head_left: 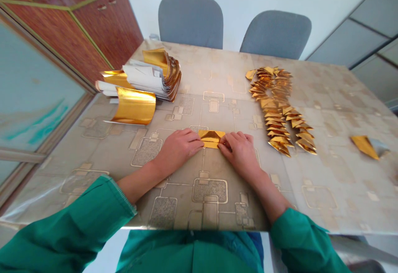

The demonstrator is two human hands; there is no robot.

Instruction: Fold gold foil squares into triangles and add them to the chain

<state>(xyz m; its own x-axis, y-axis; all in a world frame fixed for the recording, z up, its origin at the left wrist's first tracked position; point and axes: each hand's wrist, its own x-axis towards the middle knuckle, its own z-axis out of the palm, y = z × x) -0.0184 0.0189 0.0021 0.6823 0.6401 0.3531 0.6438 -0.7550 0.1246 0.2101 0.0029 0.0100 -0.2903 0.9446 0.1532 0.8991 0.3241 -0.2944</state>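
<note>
A small folded piece of gold foil paper (211,138) lies flat on the patterned table cover (326,98), directly in front of me. My left hand (177,150) presses its left end, and my right hand (238,152) holds down its right end with the fingers. Further left, a curved gold-and-white paper stack (161,78) rests beside a loose curved gold sheet (134,105). A long double row of folded gold triangular pieces (278,111) lies to the right of my right hand. Beyond it, at the right, lies a single gold-and-silver folded piece (368,146).
Two grey chairs (190,20) stand beyond the far table edge. A reddish wooden cabinet (105,28) runs along the left side, with a glass panel (37,98) nearer me. Green sleeves cover both my forearms.
</note>
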